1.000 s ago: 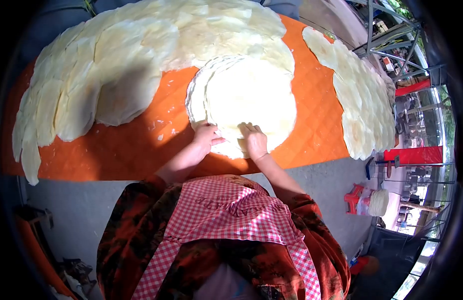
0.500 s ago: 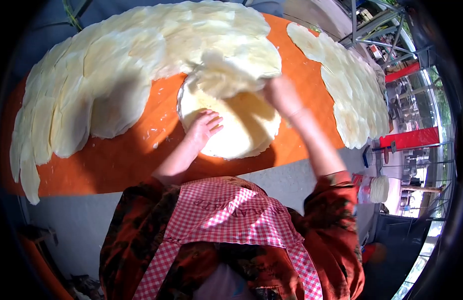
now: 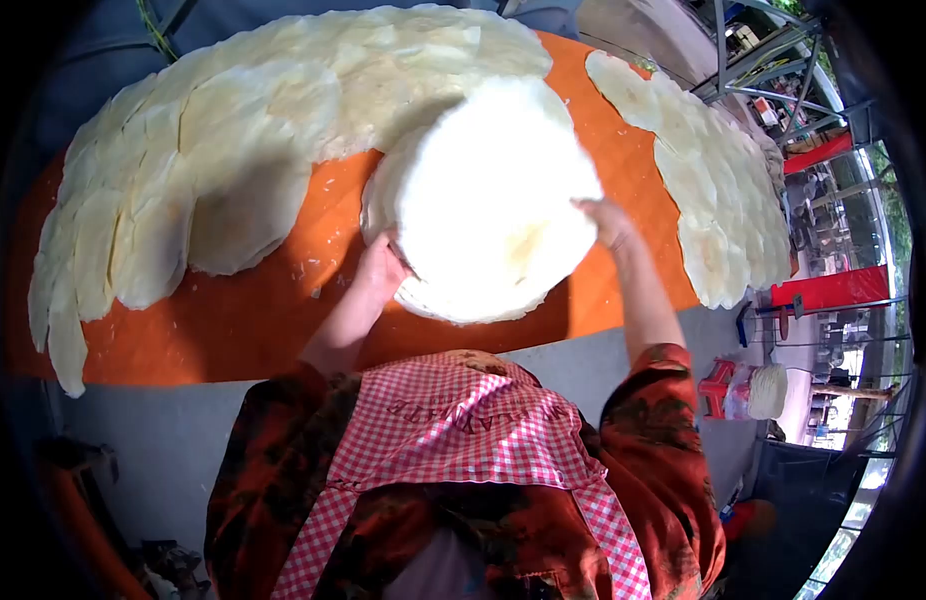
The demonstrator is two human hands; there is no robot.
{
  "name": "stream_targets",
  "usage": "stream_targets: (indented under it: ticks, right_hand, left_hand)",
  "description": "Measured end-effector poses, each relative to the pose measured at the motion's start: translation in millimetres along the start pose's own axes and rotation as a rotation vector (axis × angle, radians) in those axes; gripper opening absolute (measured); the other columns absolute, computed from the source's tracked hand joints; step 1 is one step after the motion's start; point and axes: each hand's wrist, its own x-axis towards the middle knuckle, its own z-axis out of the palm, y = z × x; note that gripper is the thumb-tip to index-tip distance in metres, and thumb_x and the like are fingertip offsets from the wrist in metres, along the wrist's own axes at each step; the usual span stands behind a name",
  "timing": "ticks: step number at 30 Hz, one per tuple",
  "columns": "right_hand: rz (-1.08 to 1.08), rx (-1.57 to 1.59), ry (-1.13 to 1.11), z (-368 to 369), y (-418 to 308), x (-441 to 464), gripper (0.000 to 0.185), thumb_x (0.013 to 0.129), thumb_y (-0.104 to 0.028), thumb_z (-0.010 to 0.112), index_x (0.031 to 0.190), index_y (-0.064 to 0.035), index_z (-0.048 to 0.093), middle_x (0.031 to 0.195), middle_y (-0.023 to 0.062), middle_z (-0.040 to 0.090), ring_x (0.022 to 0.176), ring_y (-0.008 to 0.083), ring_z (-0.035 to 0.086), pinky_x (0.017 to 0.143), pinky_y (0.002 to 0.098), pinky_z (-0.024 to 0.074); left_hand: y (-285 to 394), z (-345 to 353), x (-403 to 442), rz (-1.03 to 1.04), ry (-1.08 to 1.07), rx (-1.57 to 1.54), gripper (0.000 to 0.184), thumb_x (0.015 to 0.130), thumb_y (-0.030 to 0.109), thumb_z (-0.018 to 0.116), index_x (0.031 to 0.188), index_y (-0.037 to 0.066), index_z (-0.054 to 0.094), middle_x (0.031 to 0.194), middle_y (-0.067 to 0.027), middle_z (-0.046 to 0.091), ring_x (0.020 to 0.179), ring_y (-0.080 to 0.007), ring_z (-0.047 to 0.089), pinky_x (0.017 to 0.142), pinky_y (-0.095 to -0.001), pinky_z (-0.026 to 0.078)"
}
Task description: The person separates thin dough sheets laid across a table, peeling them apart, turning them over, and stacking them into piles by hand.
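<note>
A thin round flatbread sheet (image 3: 493,190), glaring white in strong light, is spread over a stack of similar sheets (image 3: 381,200) at the middle of the orange-covered table. My right hand (image 3: 607,222) pinches its right edge between thumb and fingers. At the lower left edge is my left hand (image 3: 385,264), its fingers closed around the rim and partly hidden by it. Overlapping pale sheets (image 3: 253,110) cover the back and left of the table, and another overlapping group (image 3: 698,170) lies at the right.
White flakes are scattered on the orange table cover (image 3: 253,335). A red-and-white checked apron (image 3: 453,425) is close to the table's near edge. On the floor at right stand a red stool (image 3: 716,388) and a bundled pale roll (image 3: 768,390). Metal framework (image 3: 773,70) rises behind.
The flatbread sheet, blurred and folded in my right hand before, is now spread wide over the stack. My right hand came down and nearer; my left moved from the stack's top to its left edge.
</note>
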Motion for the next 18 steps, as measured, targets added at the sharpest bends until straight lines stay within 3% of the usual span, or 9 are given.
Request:
stream_targets:
  ticks: [1,3,6,9,10,13,16,17,18]
  right_hand:
    - [0.101,0.117,-0.03,-13,43,17,0.044,0.085,-0.008,0.064,0.124,0.0075,0.05,0.119,0.0151,0.06,0.107,0.0272,0.059,0.095,0.04,0.0486]
    - [0.025,0.17,0.063,-16,104,23,0.045,0.084,-0.002,0.061,0.125,0.0103,0.047,0.12,0.0188,0.058,0.109,0.0301,0.059,0.092,0.0407,0.0497]
    - [0.06,0.23,0.169,13,90,-8,0.043,0.083,-0.001,0.062,0.122,0.0113,0.048,0.118,0.0205,0.059,0.107,0.0308,0.06,0.091,0.0401,0.0498]
    - [0.011,0.14,0.19,20,83,-13,0.044,0.082,0.001,0.062,0.122,0.0123,0.048,0.116,0.0221,0.06,0.105,0.0319,0.061,0.091,0.0384,0.05]
    - [-0.082,0.116,0.19,19,89,-7,0.043,0.082,0.0,0.062,0.121,0.0134,0.048,0.113,0.0231,0.061,0.102,0.0322,0.062,0.089,0.0376,0.051]
    - [-0.055,0.232,0.23,30,68,-22,0.047,0.083,-0.001,0.062,0.124,0.0115,0.045,0.119,0.0219,0.058,0.109,0.0319,0.059,0.093,0.0391,0.0484]
    - [-0.019,0.666,0.095,41,74,-39,0.048,0.085,-0.008,0.063,0.128,0.0044,0.046,0.125,0.019,0.055,0.12,0.03,0.051,0.099,0.0427,0.0448]
    - [-0.038,0.585,0.123,46,78,-44,0.049,0.085,-0.007,0.064,0.129,0.0037,0.046,0.127,0.0188,0.053,0.123,0.03,0.048,0.1,0.0427,0.0436]
    - [-0.057,0.501,0.148,53,80,-47,0.05,0.084,-0.007,0.064,0.13,0.003,0.046,0.129,0.0187,0.052,0.125,0.03,0.046,0.101,0.0428,0.0424]
  left_hand:
    - [5,8,-12,-0.095,0.041,0.026,0.061,0.096,0.044,0.042,0.142,0.006,0.031,0.143,-0.0143,0.04,0.129,-0.0299,0.042,0.102,-0.0534,0.037]
    - [4,6,-12,-0.105,0.044,0.033,0.068,0.095,0.052,0.041,0.144,0.008,0.026,0.147,-0.0149,0.034,0.13,-0.0321,0.04,0.1,-0.055,0.037]
    - [11,3,-14,-0.154,0.033,0.001,0.072,0.09,0.045,0.055,0.143,0.007,0.025,0.144,-0.0146,0.036,0.126,-0.0322,0.044,0.098,-0.0546,0.04]
    - [2,9,-16,-0.016,0.105,0.338,0.052,0.09,0.029,0.062,0.131,0.007,0.04,0.129,-0.0132,0.051,0.118,-0.029,0.051,0.089,-0.05,0.048]
    - [2,11,-17,-0.014,0.205,0.371,0.044,0.085,0.013,0.067,0.123,0.005,0.045,0.119,-0.0115,0.054,0.11,-0.027,0.056,0.082,-0.0464,0.052]
    - [-1,13,-15,0.025,0.223,0.373,0.042,0.084,0.012,0.066,0.12,0.005,0.046,0.115,-0.0109,0.056,0.104,-0.0268,0.058,0.085,-0.0454,0.051]
    - [-1,17,-8,-0.017,0.354,0.386,0.038,0.081,0.011,0.067,0.114,0.007,0.049,0.11,-0.0101,0.058,0.095,-0.0229,0.059,0.073,-0.0372,0.048]
    - [-2,18,-7,-0.037,0.4,0.398,0.036,0.081,0.01,0.067,0.112,0.007,0.05,0.108,-0.0094,0.059,0.093,-0.0218,0.058,0.07,-0.0357,0.046]
    - [2,26,-15,-0.026,0.268,0.284,0.031,0.077,0.01,0.068,0.104,0.008,0.053,0.101,-0.0073,0.059,0.086,-0.0189,0.056,0.064,-0.033,0.04]
